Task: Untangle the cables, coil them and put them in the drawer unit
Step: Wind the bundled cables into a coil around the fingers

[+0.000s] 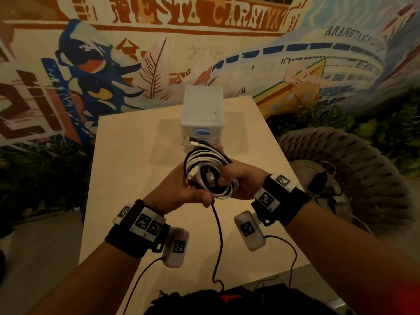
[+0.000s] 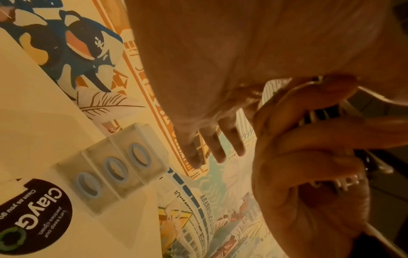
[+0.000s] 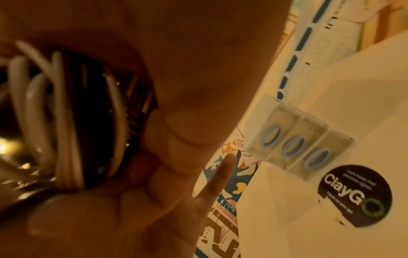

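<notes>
Above table (image 1: 127,169), both hands apparently clasp coiled cables (image 1: 210,176) between them.

Two hands, the left hand (image 1: 179,189) and the right hand (image 1: 241,178), meet around one bundle of cables (image 1: 209,171): white loops and black loops mixed, their number impossible to tell. Beyond the fingers stands one drawer unit (image 1: 203,114) with three drawers, each bearing one blue oval handle. One round black sticker (image 3: 354,195) lies on one worktop (image 1: 127,155).

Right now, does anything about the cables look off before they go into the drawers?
Yes: the cable bundle mixes black and white loops, and one black strand dangles off the table edge.
</notes>
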The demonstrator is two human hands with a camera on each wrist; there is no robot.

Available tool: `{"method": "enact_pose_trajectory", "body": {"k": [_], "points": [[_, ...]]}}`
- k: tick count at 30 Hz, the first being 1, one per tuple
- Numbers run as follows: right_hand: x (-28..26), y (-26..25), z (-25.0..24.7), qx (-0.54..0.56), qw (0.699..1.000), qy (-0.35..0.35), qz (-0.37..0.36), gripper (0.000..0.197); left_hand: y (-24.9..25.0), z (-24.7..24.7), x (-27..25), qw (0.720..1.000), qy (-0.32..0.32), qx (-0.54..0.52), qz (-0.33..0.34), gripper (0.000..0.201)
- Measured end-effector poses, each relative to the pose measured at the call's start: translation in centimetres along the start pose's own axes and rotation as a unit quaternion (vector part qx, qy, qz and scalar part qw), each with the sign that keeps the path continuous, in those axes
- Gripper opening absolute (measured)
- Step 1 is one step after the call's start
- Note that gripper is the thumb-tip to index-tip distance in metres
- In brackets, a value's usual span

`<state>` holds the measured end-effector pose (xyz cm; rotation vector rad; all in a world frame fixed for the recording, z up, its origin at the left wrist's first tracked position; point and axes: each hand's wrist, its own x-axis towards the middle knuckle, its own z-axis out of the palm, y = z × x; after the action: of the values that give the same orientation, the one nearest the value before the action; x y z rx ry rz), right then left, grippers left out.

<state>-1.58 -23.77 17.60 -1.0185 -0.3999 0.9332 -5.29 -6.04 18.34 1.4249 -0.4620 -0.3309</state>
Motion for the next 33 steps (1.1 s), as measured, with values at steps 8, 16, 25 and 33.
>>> {"method": "enact_pose_trajectory", "body": {"k": [8,16,25,33], "points": [[-0.4,-0.6,1.4,-0.049,0.999,-0.017,-0.006,0.068,0.3,1.4,0.0,0.997,0.029,-0.025,0.06,0.022],[-1.8,-1.1,0.4,-0.053,0.997,-0.013,0.057,0.061,-0.3,2.3,0.1,0.994,0.058,-0.083,0.036,0.029],[-1.7,-1.1,0.9,-0.101,0.99,0.015,0.098,0.031,-0.2,2.0,0.8,0.989,0.048,-0.125,0.054,0.044],[-1.9,1.2,0.2,-0.04,0.987,0.109,0.11,0.024,-0.4,0.1,1.4,0.982,0.163,-0.07,0.07,0.017]]}}
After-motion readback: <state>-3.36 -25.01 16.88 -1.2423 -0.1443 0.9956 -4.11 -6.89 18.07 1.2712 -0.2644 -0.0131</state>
